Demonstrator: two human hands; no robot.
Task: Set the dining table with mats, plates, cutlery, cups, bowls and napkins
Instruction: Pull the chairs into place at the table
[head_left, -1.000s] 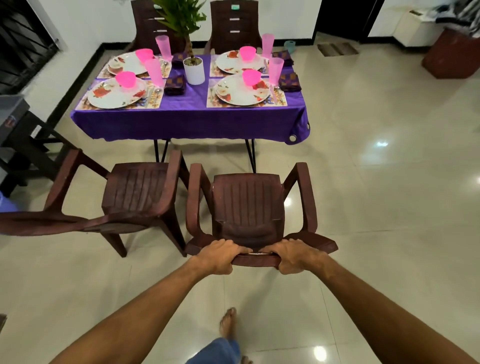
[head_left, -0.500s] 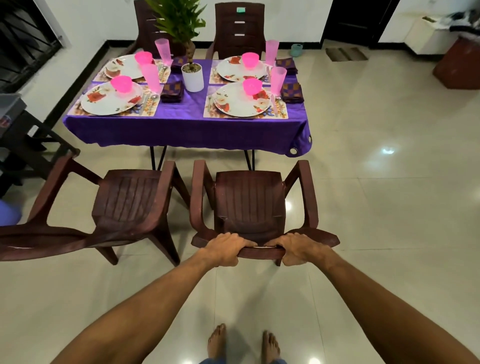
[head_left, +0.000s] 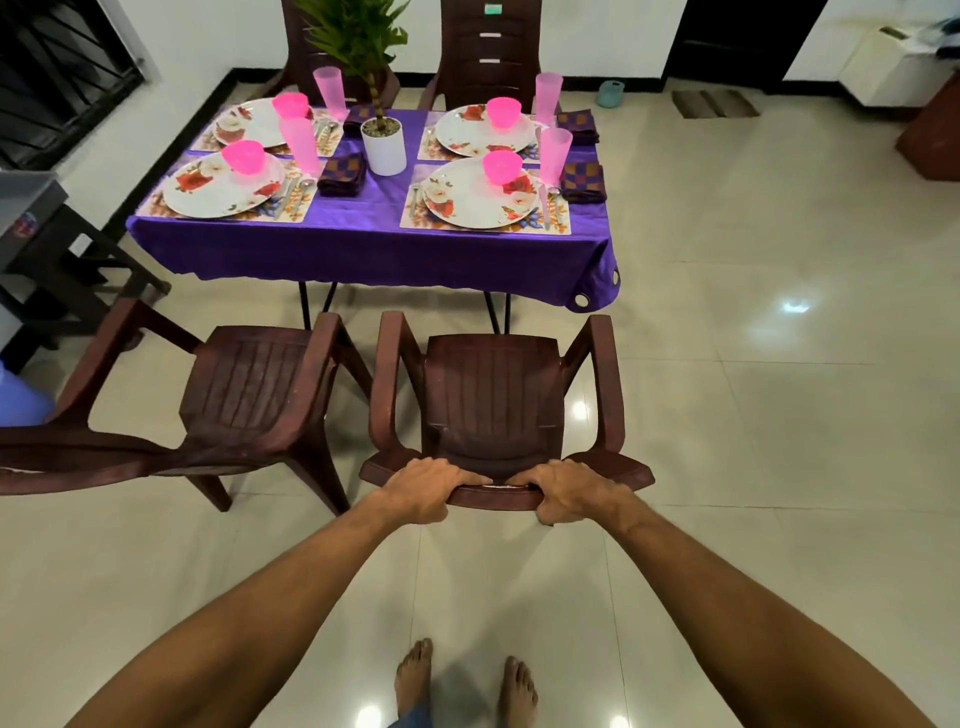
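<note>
The shiny floor (head_left: 753, 415) is all around me. The table (head_left: 374, 249) stands in front of me under a purple cloth, and it is set for four.

Between me and the table is the brown chair (head_left: 493, 395) I hold. It faces the table, and its seat is near the table's edge. A second brown chair (head_left: 254, 395) stands just beside it on my left, turned a bit away. Two more chairs (head_left: 488, 57) stand on the far side of the table.

Four mats (head_left: 298, 208) lie on the cloth. A white plate with flowers (head_left: 478, 200) sits on each mat. A white plant pot (head_left: 384, 145) stands in the middle, between the left places and the right places.

My left hand (head_left: 421, 486) and my right hand (head_left: 569, 488) both grip the top of the chair's back. They are close together, with my fingers curled over it.

A tall pink cup (head_left: 555, 156) stands by each plate. A dark folded napkin (head_left: 584, 182) lies on the cloth by each place. A pink bowl (head_left: 502, 166) sits on each plate. The cutlery (head_left: 550, 202) lies on the mats beside the plates.
</note>
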